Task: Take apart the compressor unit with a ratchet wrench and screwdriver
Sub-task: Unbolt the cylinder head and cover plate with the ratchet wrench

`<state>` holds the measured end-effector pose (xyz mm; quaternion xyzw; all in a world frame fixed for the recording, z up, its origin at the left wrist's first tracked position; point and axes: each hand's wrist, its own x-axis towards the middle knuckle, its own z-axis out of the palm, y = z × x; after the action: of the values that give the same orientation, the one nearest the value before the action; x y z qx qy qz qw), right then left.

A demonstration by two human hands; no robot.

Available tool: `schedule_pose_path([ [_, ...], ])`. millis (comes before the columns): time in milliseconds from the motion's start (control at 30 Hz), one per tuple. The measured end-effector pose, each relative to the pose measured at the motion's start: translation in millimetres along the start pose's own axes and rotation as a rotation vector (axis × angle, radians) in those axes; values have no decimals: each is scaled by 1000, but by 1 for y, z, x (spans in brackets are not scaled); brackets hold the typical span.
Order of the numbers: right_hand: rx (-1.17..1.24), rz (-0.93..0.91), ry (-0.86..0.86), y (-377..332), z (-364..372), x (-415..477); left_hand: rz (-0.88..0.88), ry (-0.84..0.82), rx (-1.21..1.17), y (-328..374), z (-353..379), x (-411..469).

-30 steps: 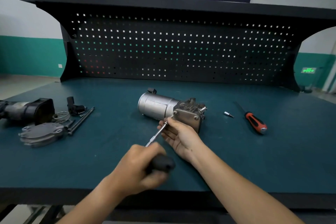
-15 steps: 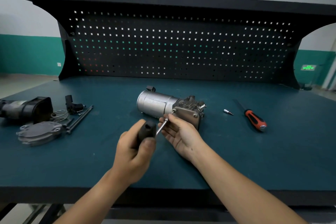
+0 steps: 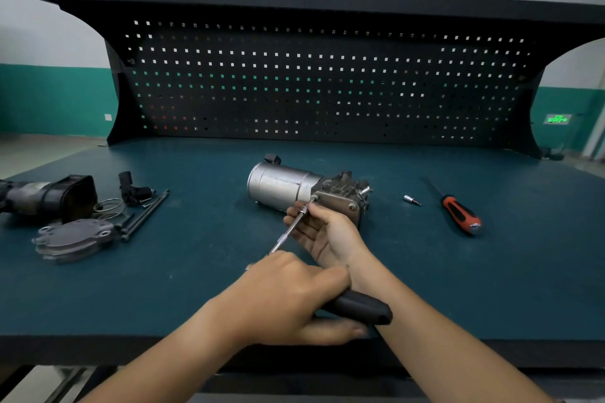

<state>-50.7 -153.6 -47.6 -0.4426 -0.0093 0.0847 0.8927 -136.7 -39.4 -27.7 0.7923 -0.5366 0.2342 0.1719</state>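
The black-handled chrome ratchet wrench (image 3: 360, 309) is gripped by the left hand (image 3: 288, 298), its tip pinched by the right hand (image 3: 330, 235) — aimed forward-right into the grey metal compressor unit (image 3: 281, 186).

Teal workbench (image 3: 458, 288), compressor unit (image 3: 294, 188), screwdriver (image 3: 460, 213), socket bit (image 3: 411, 199), removed cover plate (image 3: 73, 237), long bolts (image 3: 145, 214)

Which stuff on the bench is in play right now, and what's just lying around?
In use: compressor unit, ratchet wrench, left hand on its handle, right hand pinching its shaft.
Lying about: screwdriver, socket bit, cover plate, long bolts, black housing.
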Motion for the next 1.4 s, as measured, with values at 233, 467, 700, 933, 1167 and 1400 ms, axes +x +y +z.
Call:
schedule_pose_path([
  [233,83,80,-26,2,-1,3,-39,148,-265,-8,-24,10],
  [467,58,79,-9,-2,-1,1,68,20,-99,-10,-22,10],
  [700,5,-2,56,-1,-4,0,-380,793,-862,-8,-11,11],
  [933,-30,-47,81,-3,-6,2,-613,1146,-1126,-20,-15,25],
  [1167,10,24,0,-11,-11,-6,-209,602,-465,-7,9,21],
  [1400,-93,-16,40,-6,-8,1,74,177,-14,-2,15,16],
])
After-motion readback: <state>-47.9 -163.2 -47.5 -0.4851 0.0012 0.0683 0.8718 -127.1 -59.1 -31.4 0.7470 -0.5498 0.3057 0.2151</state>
